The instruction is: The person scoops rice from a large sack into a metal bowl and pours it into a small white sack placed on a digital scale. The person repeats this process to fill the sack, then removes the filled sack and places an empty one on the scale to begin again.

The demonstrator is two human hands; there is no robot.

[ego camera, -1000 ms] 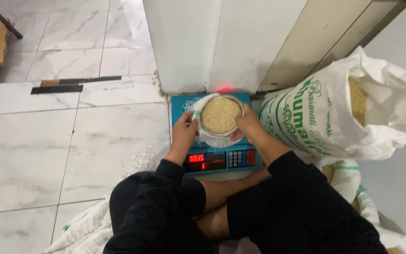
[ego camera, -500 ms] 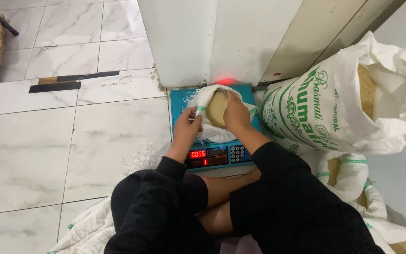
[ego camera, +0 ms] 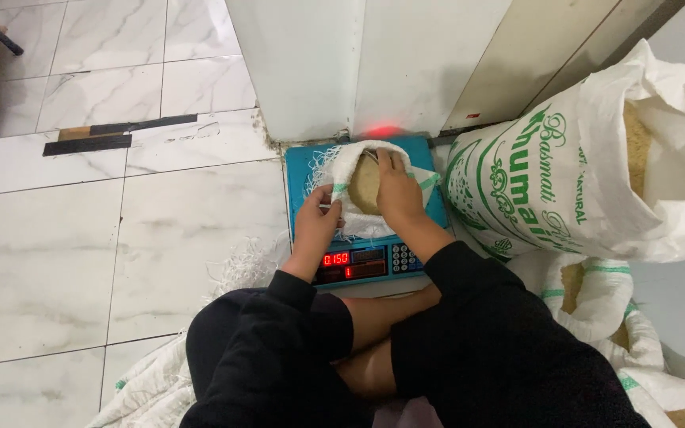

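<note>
bag: small white woven bag (ego camera: 358, 186) of grain, set on blue scale (ego camera: 366, 208) on floor.
L hand (ego camera: 316, 224): grip closed on frayed bag edge.
R hand (ego camera: 399, 190): laid over bag mouth; grip cannot be told.
risk: bag could be tipped w/ mouth open, grain spilled over pan.
around: big printed sack (ego camera: 572, 182) just beside scale, wall (ego camera: 358, 63) behind; room is limited.

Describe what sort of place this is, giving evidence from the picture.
Probably a grain shop or storeroom floor: a big open sack of grain, a digital scale on the tiled floor, and a small bag of grain being weighed.
</note>
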